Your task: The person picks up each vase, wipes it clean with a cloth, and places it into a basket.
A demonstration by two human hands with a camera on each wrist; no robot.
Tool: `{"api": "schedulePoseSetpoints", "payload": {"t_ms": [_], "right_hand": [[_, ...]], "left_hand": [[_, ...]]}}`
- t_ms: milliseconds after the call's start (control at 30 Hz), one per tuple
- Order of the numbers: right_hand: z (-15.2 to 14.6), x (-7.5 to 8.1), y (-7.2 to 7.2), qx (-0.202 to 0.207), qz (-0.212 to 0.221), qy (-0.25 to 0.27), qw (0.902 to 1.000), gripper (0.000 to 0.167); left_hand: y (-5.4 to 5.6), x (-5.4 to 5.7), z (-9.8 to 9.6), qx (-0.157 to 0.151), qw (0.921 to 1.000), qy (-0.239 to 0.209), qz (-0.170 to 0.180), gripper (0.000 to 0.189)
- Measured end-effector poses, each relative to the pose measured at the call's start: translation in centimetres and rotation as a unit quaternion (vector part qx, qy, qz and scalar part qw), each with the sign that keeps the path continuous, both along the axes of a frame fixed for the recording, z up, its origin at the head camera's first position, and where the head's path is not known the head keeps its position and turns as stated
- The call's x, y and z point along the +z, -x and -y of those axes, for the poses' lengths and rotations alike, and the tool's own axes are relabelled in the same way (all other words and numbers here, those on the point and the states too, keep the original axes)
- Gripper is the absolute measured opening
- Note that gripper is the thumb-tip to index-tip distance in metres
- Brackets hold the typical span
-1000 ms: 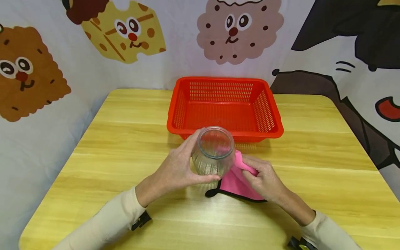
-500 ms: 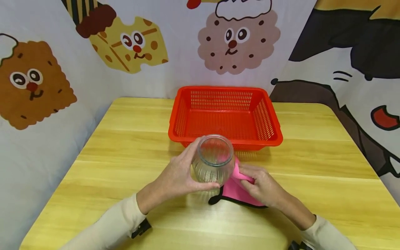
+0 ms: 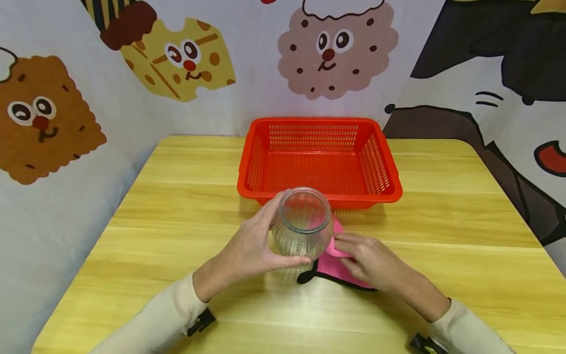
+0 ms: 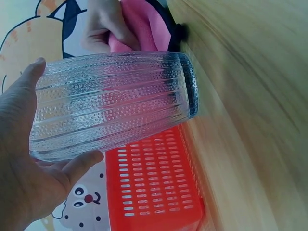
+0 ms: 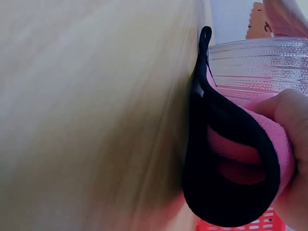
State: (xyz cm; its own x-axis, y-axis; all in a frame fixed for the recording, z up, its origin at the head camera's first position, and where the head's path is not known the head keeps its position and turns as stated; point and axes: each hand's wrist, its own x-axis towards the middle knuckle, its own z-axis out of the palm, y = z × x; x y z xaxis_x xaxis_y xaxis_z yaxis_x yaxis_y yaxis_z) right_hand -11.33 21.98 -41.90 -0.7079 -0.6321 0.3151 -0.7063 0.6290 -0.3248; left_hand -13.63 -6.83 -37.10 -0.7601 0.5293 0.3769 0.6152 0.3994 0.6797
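My left hand (image 3: pixel 252 241) grips a clear glass jar (image 3: pixel 302 221) around its side near the rim, thumb in front and fingers behind. Ribs and small bumps cover its wall, as the left wrist view shows. The jar stands upright, its base close over the table. In my right hand (image 3: pixel 371 255) is a bunched pink cloth (image 3: pixel 338 268) with black edging and a small black hanging loop. The fingers press part of that cloth against the jar's right side, while its lower part droops toward the table. In the right wrist view the cloth (image 5: pixel 284 144) folds over itself.
A red plastic basket (image 3: pixel 318 198) with slotted walls stands just behind the jar. The wood-grain table (image 3: pixel 177 196) spreads out on both sides. A white curtain (image 3: pixel 261 64) with cartoon figures hangs along the back and sides.
My right hand has shifted slightly along the jar's right side, and the cloth bunches differently under its fingers. The left hand keeps its grip on the jar. The head view has tilted a little.
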Motion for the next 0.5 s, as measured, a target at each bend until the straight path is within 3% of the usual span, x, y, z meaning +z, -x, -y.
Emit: {"api": "schedulePoseSetpoints", "payload": {"t_ms": [133, 233, 400, 500], "right_hand": [[0.04, 0.29, 0.28, 0.019, -0.050, -0.054, 0.9971, 0.032], [0.19, 0.07, 0.20, 0.024, -0.068, -0.065, 0.9953, 0.032], [0.13, -0.60, -0.15, 0.008, -0.065, -0.042, 0.9969, 0.044], [-0.30, -0.68, -0.51, -0.017, -0.041, -0.017, 0.9989, 0.052]], "left_hand": [[0.15, 0.14, 0.17, 0.005, 0.9999, 0.012, -0.002, 0.120], [0.00, 0.09, 0.41, 0.017, 0.9995, 0.028, 0.006, 0.122], [-0.33, -0.17, 0.49, 0.032, 0.9985, 0.045, 0.009, 0.125], [-0.33, -0.43, 0.41, 0.031, 0.9987, 0.040, 0.006, 0.130]]}}
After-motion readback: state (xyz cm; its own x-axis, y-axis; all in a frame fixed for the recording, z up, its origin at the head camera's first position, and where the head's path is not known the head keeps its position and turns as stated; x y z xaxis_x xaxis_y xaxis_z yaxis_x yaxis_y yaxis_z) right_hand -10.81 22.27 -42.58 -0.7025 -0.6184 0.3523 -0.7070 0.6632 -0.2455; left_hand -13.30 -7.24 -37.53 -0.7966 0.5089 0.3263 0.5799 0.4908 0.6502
